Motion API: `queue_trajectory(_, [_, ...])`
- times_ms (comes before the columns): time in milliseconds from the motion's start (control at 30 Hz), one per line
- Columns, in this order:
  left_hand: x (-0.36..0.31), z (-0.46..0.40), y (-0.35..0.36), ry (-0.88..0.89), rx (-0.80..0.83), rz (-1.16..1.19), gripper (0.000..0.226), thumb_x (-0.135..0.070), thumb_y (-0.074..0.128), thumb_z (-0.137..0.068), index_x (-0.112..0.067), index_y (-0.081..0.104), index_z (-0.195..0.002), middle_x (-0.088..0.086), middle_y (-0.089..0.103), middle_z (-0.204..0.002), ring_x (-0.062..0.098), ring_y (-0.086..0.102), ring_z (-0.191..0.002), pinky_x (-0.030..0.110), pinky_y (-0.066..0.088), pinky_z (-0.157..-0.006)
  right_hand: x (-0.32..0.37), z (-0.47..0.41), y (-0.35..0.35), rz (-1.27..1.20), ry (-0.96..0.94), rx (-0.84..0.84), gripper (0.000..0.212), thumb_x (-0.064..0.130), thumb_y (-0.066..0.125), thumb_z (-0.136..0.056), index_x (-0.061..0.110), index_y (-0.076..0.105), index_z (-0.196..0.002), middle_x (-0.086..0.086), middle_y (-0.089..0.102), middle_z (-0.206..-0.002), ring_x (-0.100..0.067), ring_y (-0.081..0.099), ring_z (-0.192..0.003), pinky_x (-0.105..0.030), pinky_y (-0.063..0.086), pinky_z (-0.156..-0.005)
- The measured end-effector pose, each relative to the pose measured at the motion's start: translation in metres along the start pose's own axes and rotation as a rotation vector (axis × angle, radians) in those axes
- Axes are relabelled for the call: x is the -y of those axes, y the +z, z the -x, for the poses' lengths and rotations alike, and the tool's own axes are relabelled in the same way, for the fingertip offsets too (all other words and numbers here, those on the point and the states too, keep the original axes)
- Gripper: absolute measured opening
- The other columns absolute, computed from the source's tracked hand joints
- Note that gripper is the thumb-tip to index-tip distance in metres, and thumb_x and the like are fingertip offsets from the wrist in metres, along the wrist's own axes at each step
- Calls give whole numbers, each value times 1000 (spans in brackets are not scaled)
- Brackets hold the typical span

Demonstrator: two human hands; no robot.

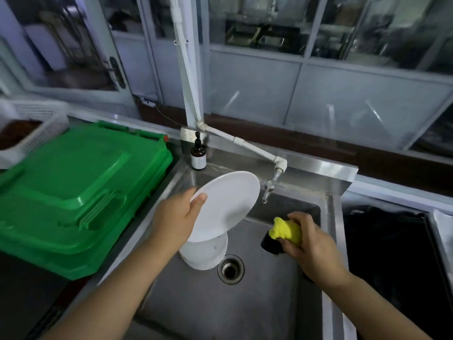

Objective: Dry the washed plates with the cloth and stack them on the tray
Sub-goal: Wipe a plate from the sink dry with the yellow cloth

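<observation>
My left hand point(180, 217) grips a white plate point(228, 204) by its left rim, thumb on its face, holding it tilted above the steel sink point(245, 303). Below it, more white plates point(204, 253) lie stacked in the basin beside the drain point(230, 268). My right hand point(311, 244) clutches a bunched yellow cloth point(285, 230) over the right side of the basin, apart from the plate. A dark round object point(269, 242) sits under the cloth and hand. No tray can be identified.
A green plastic bin lid point(81, 192) fills the counter to the left. A brown pump bottle point(198, 155) stands at the sink's back corner. The tap point(268, 190) hangs over the basin near the plate's upper edge. A dark compartment point(387, 253) lies to the right.
</observation>
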State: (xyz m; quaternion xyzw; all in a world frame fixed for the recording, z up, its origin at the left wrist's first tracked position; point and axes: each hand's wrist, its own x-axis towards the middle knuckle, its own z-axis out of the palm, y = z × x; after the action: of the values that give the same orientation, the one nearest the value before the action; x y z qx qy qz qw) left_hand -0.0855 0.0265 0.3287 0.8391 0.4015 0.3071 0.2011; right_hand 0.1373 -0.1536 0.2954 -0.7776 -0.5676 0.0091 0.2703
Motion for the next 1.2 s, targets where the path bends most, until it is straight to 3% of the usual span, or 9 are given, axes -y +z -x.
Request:
queue_trajectory(167, [-28, -1, -33, 68, -83, -25, 33, -39, 43, -91, -14, 53, -73, 2, 55, -57, 28, 54, -53, 33, 36, -49, 20, -15, -27, -85, -46, -44, 60, 17, 79, -69, 23, 44, -116, 11, 51, -97, -11, 50, -79, -27, 35, -64])
queue_trajectory(367, [-45, -15, -60, 74, -155, 75, 44, -45, 40, -90, -11, 67, -92, 6, 66, -69, 28, 60, -64, 37, 45, -57, 71, -48, -60, -302, -219, -217, 58, 12, 59, -66, 37, 21, -102, 3, 37, -103, -13, 43, -86, -15, 37, -73])
queue_trajectory(533, [-57, -31, -80, 3, -184, 302, 27, -35, 53, -94, -27, 57, -69, -5, 57, -57, 16, 54, -58, 29, 35, -52, 131, -91, -79, -233, -385, -427, 41, 16, 58, -65, 20, 39, -101, 7, 35, -116, -15, 45, -102, -29, 44, -78])
queue_trajectory(667, [-62, -36, -97, -90, -222, 547, 27, -36, 55, -93, -28, 59, -68, -9, 65, -65, 8, 57, -57, 34, 43, -55, 155, -103, -61, 123, -494, -498, 41, 3, 64, -67, 12, 62, -107, -6, 55, -126, -27, 47, -114, -45, 40, -97])
queue_trajectory(733, [-58, -39, -103, -135, -225, 648, 20, -29, 56, -95, -18, 64, -80, 2, 69, -74, 23, 63, -70, 41, 49, -64, 159, -100, -50, 141, -419, -507, 35, 17, 57, -80, 15, 63, -114, -1, 56, -132, -27, 46, -123, -53, 36, -102])
queue_trajectory(800, [-55, -41, -106, -153, -221, 698, 20, -27, 56, -94, -15, 65, -81, 1, 69, -74, 21, 63, -69, 37, 47, -64, 164, -97, -44, 85, -348, -505, 40, 37, 48, -89, 20, 57, -123, 5, 49, -139, -23, 42, -129, -49, 31, -106])
queue_trajectory(900, [-56, -42, -110, -164, -192, 761, 19, -31, 54, -94, -22, 67, -82, -7, 71, -75, 10, 64, -68, 32, 48, -65, 183, -106, -41, 46, -284, -564, 45, 46, 43, -93, 22, 55, -129, 5, 47, -142, -21, 42, -127, -40, 31, -102])
queue_trajectory(1000, [-57, -50, -114, -178, -243, 805, 25, -38, 52, -95, -23, 66, -80, 1, 70, -76, 19, 64, -72, 37, 50, -71, 203, -118, -39, 26, -333, -613, 39, 33, 47, -93, 20, 57, -129, 4, 47, -143, -22, 43, -127, -36, 30, -98])
queue_trajectory(1200, [-54, -72, -126, -185, -340, 860, 36, -33, 50, -97, -19, 60, -65, -17, 61, -54, -6, 51, -49, 7, 40, -49, 213, -105, -23, 102, -602, -488, 36, 22, 46, -93, 21, 57, -127, 9, 42, -146, -22, 42, -130, -42, 37, -86])
